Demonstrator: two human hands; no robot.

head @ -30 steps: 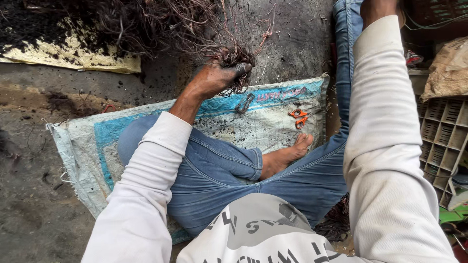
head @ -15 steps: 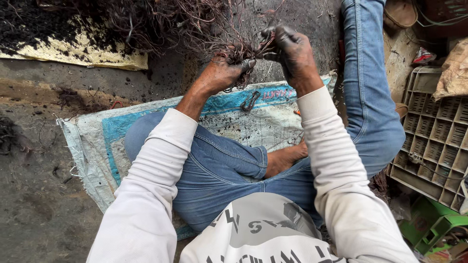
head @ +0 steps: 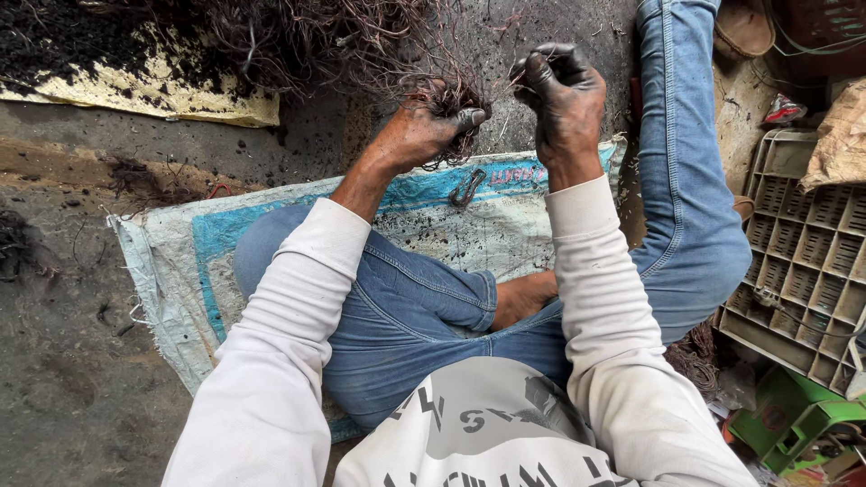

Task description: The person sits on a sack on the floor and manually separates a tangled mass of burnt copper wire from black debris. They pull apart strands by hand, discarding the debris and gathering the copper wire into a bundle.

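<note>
I sit cross-legged in blue jeans on a woven white and blue sack [head: 180,271] laid on the ground. My left hand [head: 424,122], blackened with soot, grips a clump of thin burnt wires [head: 451,95] that trails from a big tangled wire heap [head: 298,36] ahead of me. Just to the right, my right hand [head: 564,90] is raised with its fingers closed, pinching thin wire strands pulled from the same clump. A small dark coil of wire [head: 466,188] lies on the sack below my hands.
A yellowish sheet [head: 135,95] covered in black ash lies at the far left. A beige plastic grid crate [head: 803,261] stands at the right, with a green plastic piece [head: 794,419] below it and a sack [head: 843,135] above. The ground is dirty concrete.
My right arm came in from the far right and its hand rose beside the left hand to take wire strands. The left hand kept its grip on the clump.
</note>
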